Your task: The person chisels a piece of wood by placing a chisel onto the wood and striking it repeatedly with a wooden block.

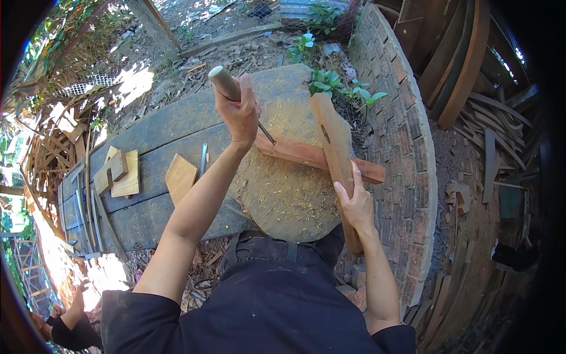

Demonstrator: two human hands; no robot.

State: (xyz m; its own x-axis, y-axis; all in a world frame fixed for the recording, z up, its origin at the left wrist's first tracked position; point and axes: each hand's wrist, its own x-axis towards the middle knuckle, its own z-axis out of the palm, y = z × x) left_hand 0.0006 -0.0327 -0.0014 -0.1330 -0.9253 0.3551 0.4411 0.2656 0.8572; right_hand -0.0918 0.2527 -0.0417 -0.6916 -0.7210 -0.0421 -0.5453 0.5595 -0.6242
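My left hand is wrapped round the thick, pale handle of a chisel. Its narrow metal blade slants down to a reddish wooden beam, touching the top near the left end. Across that beam lies a long brown wooden bar with a dark slot in its upper part. My right hand grips the bar's lower half, fingers along its right side. Wood chips and sawdust cover the bench top round the beam.
The dark plank bench bears pale wood offcuts, another board piece, a metal rod and several long strips at left. A brick wall rises close on the right. Another person's arm shows at lower left.
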